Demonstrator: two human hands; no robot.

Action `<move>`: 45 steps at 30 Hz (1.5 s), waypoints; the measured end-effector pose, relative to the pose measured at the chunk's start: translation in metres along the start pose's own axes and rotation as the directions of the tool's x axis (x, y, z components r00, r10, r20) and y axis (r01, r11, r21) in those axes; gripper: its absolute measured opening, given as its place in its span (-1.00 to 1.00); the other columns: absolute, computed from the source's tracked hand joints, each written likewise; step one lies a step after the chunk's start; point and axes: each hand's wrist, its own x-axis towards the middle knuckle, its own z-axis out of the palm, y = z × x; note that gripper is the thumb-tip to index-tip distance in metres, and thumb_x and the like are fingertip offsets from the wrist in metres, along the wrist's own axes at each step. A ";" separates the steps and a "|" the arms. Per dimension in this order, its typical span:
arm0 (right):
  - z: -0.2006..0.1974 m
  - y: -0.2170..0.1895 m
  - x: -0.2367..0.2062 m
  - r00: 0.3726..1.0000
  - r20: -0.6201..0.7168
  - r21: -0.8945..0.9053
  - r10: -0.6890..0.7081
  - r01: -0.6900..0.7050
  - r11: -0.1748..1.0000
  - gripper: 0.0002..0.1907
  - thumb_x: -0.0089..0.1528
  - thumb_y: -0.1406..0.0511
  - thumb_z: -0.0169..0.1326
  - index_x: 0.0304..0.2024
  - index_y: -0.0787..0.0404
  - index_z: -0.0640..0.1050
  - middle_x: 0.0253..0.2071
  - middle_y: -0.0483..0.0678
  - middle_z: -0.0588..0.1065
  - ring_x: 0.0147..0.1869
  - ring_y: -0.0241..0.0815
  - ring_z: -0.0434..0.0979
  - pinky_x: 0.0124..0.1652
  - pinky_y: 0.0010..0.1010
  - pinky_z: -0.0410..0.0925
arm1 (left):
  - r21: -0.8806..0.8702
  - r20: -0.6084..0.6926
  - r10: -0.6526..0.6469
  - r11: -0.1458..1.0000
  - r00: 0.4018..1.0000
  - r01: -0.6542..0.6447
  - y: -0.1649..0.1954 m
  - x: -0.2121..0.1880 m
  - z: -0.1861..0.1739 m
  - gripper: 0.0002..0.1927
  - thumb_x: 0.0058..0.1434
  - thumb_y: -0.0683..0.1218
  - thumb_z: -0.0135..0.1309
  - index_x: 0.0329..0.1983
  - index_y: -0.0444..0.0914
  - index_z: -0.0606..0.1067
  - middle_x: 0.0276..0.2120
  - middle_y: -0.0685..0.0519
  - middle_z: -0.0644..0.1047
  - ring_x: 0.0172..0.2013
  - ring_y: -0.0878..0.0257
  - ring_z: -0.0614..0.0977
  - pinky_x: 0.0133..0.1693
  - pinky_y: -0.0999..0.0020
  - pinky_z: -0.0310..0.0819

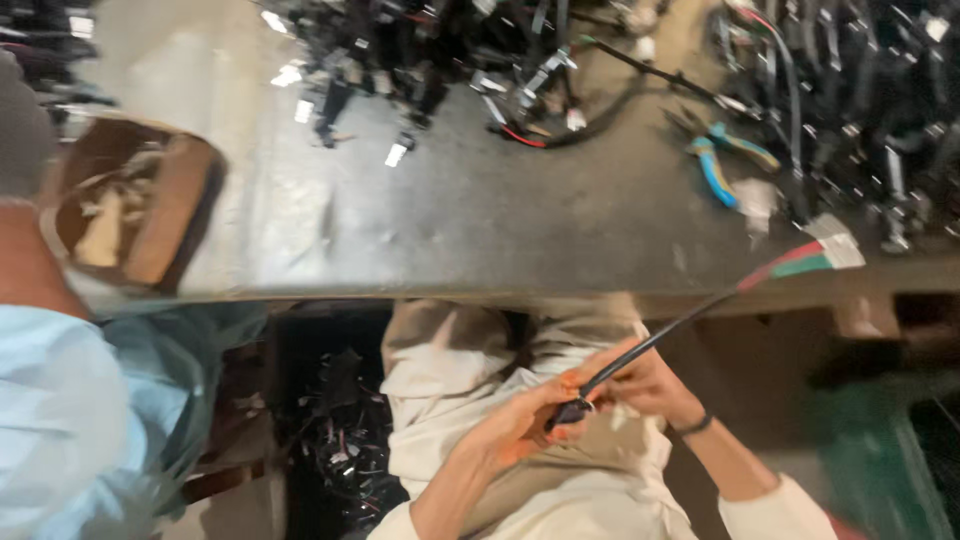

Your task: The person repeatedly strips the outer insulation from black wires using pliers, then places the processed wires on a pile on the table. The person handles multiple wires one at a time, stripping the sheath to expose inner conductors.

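While both hands pinch it | left hand (515, 430) and right hand (640, 380) clamped on cable (660, 340) | light, bendy; hold near plug end.

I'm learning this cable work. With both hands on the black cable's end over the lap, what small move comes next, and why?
Probably steady the black cable with the right hand while the left hand works its dark end: both hands already pinch there, and its long free length sticks up unsupported toward the table.

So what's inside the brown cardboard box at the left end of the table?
The cardboard box stands open on the table. Pale scraps, maybe paper or tape, show inside, too blurred to identify. A nearby person's head covers its left part, and its bottom is hidden.
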 end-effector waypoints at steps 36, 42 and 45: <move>0.075 0.001 -0.012 0.945 -0.140 -0.721 -0.297 0.108 0.684 -0.47 0.18 0.42 0.04 0.18 0.35 0.22 0.06 0.19 0.39 0.01 0.11 0.47 0.01 -0.18 0.36 | 0.996 0.038 0.827 -0.079 0.560 0.049 0.044 -0.036 0.022 -0.73 0.38 -0.01 0.07 0.03 -0.26 0.48 -0.53 0.07 0.56 -0.45 0.06 0.39 -0.01 0.15 0.10; 0.047 -0.007 0.018 0.858 -0.088 -0.925 -0.506 0.117 0.360 -0.62 0.21 0.39 0.11 0.05 0.27 0.32 -0.01 0.15 0.47 0.04 0.16 0.51 0.00 -0.10 0.39 | 0.981 0.172 0.846 -0.191 0.504 -0.014 0.032 -0.041 0.030 -0.77 0.44 -0.04 0.03 0.04 -0.25 0.44 -0.39 0.04 0.59 -0.46 0.08 0.45 -0.07 0.18 0.08; 0.049 -0.023 0.020 0.951 -0.146 -0.957 -0.271 -0.067 0.281 -0.67 0.21 0.30 0.20 -0.02 0.20 0.44 -0.24 0.07 0.52 -0.12 0.10 0.56 -0.15 -0.09 0.38 | 0.998 0.041 0.794 -0.062 0.606 0.014 0.031 -0.045 0.031 -0.77 0.41 -0.06 0.03 0.03 -0.26 0.44 -0.44 0.06 0.60 -0.50 0.08 0.45 -0.09 0.17 0.07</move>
